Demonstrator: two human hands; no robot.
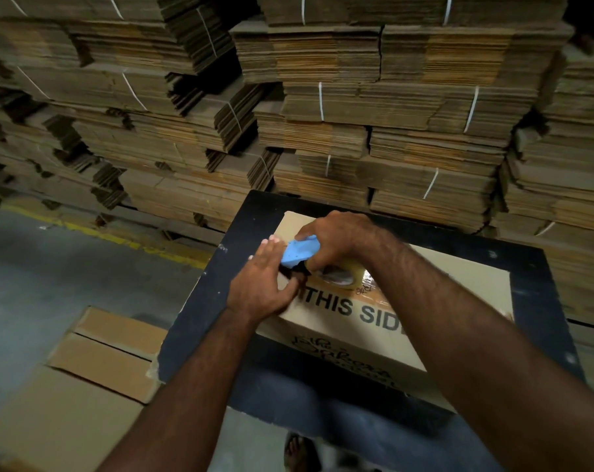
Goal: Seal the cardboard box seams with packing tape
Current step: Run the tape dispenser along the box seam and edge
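Observation:
A closed cardboard box (452, 284) printed "THIS SIDE" lies on a black table (534, 294). My right hand (336, 238) grips a blue tape dispenser (300, 250) with a roll of clear tape (339, 275), held down on the box top near its left end. A shiny strip of tape (368, 279) runs along the top seam to the right of the roll. My left hand (263, 281) lies flat on the box's left end, fingers extended beside the dispenser's nose.
Tall stacks of flattened, strapped cartons (322, 107) fill the whole background right behind the table. Another cardboard box (84, 386) with an untaped seam stands on the floor at the lower left. A foot in a sandal (300, 453) shows below the table edge.

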